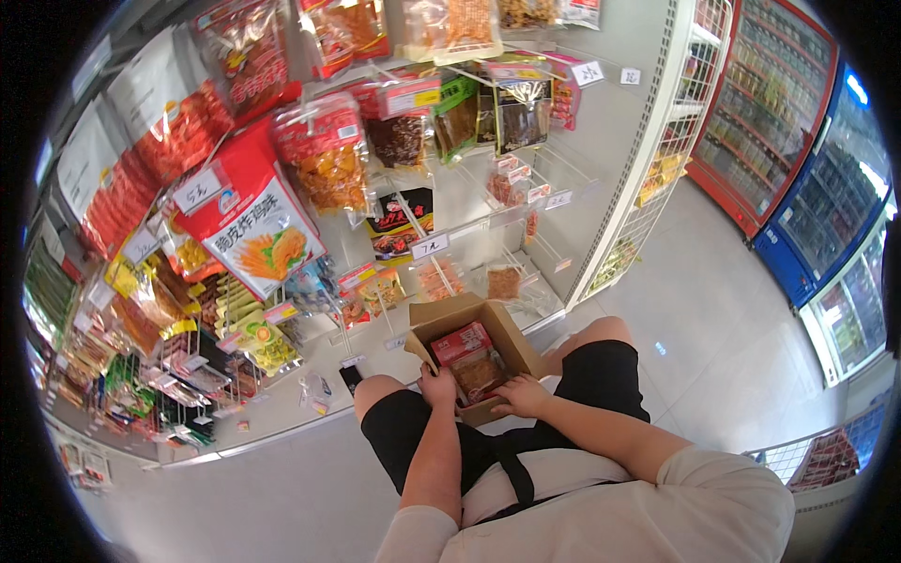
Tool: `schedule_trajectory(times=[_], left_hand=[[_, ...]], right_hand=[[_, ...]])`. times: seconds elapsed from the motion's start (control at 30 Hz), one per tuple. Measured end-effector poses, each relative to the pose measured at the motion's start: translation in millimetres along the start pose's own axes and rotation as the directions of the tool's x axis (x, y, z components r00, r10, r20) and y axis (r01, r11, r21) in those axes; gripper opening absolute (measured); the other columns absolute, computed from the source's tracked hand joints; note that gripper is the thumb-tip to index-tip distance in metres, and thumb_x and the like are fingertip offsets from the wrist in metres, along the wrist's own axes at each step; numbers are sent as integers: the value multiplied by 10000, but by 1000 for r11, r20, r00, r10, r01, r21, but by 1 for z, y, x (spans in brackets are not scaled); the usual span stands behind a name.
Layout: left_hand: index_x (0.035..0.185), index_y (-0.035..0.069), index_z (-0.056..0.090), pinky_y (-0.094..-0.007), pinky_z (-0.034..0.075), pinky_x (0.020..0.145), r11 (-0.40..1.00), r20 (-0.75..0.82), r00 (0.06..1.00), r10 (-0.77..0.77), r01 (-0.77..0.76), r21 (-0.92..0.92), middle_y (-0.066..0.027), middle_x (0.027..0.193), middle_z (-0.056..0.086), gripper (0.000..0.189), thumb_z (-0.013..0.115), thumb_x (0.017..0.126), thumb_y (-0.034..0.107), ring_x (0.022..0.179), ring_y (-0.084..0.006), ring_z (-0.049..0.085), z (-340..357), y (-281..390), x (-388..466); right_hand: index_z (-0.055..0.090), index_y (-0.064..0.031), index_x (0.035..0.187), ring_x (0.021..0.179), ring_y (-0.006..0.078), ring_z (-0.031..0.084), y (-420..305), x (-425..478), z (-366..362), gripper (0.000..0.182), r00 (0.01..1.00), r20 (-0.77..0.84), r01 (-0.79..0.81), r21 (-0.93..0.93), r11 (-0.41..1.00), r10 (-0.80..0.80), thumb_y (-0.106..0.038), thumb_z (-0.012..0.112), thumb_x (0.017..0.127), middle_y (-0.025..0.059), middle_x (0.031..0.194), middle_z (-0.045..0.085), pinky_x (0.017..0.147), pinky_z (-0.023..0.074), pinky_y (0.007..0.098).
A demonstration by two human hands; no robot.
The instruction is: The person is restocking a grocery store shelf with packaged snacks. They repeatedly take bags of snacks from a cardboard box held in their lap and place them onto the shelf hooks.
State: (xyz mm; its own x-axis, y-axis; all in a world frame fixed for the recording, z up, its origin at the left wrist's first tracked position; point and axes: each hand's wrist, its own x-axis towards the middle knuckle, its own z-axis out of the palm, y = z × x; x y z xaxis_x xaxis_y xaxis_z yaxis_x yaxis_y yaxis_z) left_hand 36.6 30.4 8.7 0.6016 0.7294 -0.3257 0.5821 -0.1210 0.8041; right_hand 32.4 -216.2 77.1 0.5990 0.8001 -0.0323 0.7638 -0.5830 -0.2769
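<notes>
An open cardboard box sits between my knees, its flaps standing up. Inside lie red-topped snack packets with a clear window over brown food. My left hand grips the left side of the box near its front corner. Over the near right rim lies my right hand, its fingers reaching inward beside the packets. Whether those fingertips pinch anything is hard to make out.
Hanging snack bags, including a large red-and-white one, crowd the shelf hooks ahead and left. A dark phone-like object lies on the bottom shelf by my left knee. A wire rack and drinks fridges stand right.
</notes>
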Motion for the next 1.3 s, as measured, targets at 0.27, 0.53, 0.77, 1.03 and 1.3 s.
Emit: schedule_trajectory(times=[0.27, 0.53, 0.77, 1.03, 1.3], left_hand=[[1527, -20, 424, -466, 445, 1102, 989, -41, 989, 140, -142, -46, -347, 1453, 539, 743, 655, 988, 435, 1338, -436, 556, -3, -8, -9], [1492, -43, 460, -382, 523, 904, 986, 132, 990, 56, -34, -165, -187, 1309, 642, 689, 709, 947, 297, 1087, -278, 662, -40, -22, -21], [1409, 3, 523, -418, 566, 873, 994, 168, 986, 19, -36, 99, -166, 1284, 664, 452, 616, 990, 147, 1060, -300, 702, -33, -47, -33], [1478, 119, 484, -454, 566, 857, 997, 185, 982, -31, 43, -61, -102, 1253, 687, 587, 665, 926, 205, 1063, -311, 691, -37, -52, -51], [1497, 236, 436, -498, 598, 760, 930, 266, 894, -360, 366, 27, -89, 1387, 581, 575, 579, 943, 174, 1136, -321, 645, -54, 8, -78]], right_hand=[[695, -225, 1188, 1091, 294, 686, 8, 15, 0, 379, 986, 106, -132, 22, 991, 129, -496, 676, 924, 55, 1086, 739, 918, 469, 486], [727, -233, 1156, 1151, 293, 636, -7, 29, -11, 342, 988, 30, -154, 193, 969, 151, -428, 742, 876, 71, 1132, 723, 979, 393, 491], [731, -210, 1116, 1145, 305, 591, -5, 27, -5, 271, 977, -60, -181, 255, 950, 203, -338, 734, 876, 78, 1112, 712, 995, 342, 505], [741, -167, 1075, 1176, 312, 583, -5, 29, 2, 234, 978, -67, -165, 326, 931, 197, -306, 733, 887, 97, 1094, 699, 1015, 343, 526], [715, -162, 1176, 1247, 345, 557, -16, 40, -19, 329, 970, 146, -237, 358, 903, 196, -319, 748, 888, 144, 1247, 668, 1039, 348, 534]])
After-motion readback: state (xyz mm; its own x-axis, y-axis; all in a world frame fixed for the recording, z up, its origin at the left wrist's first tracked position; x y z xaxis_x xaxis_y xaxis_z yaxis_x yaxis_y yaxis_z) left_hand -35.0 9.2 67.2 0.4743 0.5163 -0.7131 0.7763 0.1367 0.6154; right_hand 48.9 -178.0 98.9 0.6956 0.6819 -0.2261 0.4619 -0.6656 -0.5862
